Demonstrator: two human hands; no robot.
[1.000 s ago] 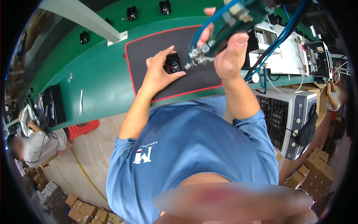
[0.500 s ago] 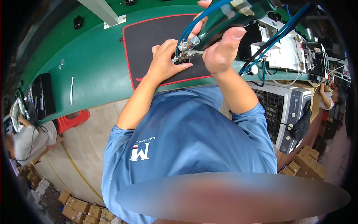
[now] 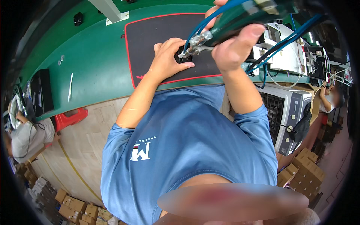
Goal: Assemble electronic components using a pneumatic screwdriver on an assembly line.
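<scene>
My right hand (image 3: 235,48) is wrapped round a green power screwdriver (image 3: 228,24) with a metal nose and blue hoses, held tilted over the mat. Its nose points down and left, at a small black part (image 3: 186,59) with an outline too partly covered to name its kind. On the near and left sides of that part, my left hand (image 3: 167,60) curves its thumb and fingers round it, gripping it against the mat. Both lie on a black mat (image 3: 144,37) with a red edge.
A green workbench (image 3: 93,67) carries the mat, a grey post (image 3: 108,11) and a black box (image 3: 42,92) at left. White equipment (image 3: 283,52) stands at right, with blue hoses running past. Below it is an air cooler (image 3: 287,116). One other person sits on each side.
My right hand and the screwdriver have shifted right and slightly away, and more of the small black part shows. My left hand stays nearly where it was.
</scene>
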